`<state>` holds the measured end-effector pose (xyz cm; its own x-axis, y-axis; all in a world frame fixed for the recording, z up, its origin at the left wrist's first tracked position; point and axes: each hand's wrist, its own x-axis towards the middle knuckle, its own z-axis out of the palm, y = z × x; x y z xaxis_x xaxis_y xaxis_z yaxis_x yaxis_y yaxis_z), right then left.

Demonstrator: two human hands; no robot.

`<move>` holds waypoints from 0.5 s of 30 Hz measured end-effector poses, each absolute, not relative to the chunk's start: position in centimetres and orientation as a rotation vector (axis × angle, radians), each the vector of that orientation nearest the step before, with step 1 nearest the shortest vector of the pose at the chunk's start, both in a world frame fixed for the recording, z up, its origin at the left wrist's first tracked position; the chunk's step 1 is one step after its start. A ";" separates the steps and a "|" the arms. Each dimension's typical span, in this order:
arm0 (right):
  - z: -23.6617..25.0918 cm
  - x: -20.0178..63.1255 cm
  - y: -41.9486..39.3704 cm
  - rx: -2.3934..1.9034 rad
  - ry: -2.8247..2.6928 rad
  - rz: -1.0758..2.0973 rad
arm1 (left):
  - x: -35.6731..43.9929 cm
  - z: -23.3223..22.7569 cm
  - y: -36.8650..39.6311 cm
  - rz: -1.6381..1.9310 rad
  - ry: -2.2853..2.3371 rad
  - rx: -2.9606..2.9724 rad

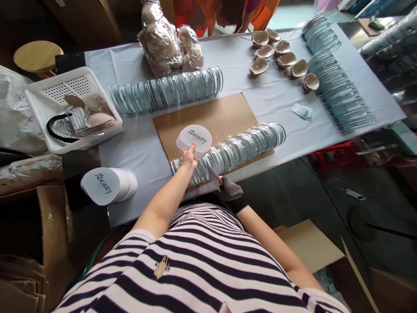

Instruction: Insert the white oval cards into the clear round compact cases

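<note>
My bare left hand (190,157) grips a small stack of white oval cards (193,134) printed "beauty", thumb on top. It is above the near row of clear plastic cases (244,147), which lie on their sides along a brown cardboard sheet (208,112). On my right hand (232,191) is a dark striped glove with the fingertips bare. Its fingers pinch a thin pale card (214,176), seen nearly edge-on, against the near side of the row at its left part. Whether that card touches a case I cannot tell.
A thicker stack of oval cards (109,187) lies at the table's left. Behind it is a white basket (39,108). More case rows (169,90) (340,91), brown cups (286,59) and bagged cups (161,41) occupy the table (234,56). An open carton (312,245) stands below right.
</note>
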<state>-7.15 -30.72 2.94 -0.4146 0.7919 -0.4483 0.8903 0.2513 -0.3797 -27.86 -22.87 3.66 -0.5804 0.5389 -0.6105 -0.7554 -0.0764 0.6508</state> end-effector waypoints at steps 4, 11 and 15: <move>3.4 -10.0 -27.2 1.635 2.211 -0.874 | -27.6 3.6 -22.9 1.811 1.273 -0.237; 1.6 -10.1 -27.8 1.607 2.321 -0.818 | -27.7 3.1 -23.1 1.811 1.239 -0.269; 0.2 -11.4 -27.6 1.564 2.321 -0.772 | -27.8 3.0 -23.2 1.802 1.219 -0.261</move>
<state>-11.44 -27.61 0.23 -0.3995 0.7861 -0.4716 0.9119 0.2883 -0.2920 -27.78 -23.22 2.99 -0.5586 0.5644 -0.6078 -0.7742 -0.0919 0.6262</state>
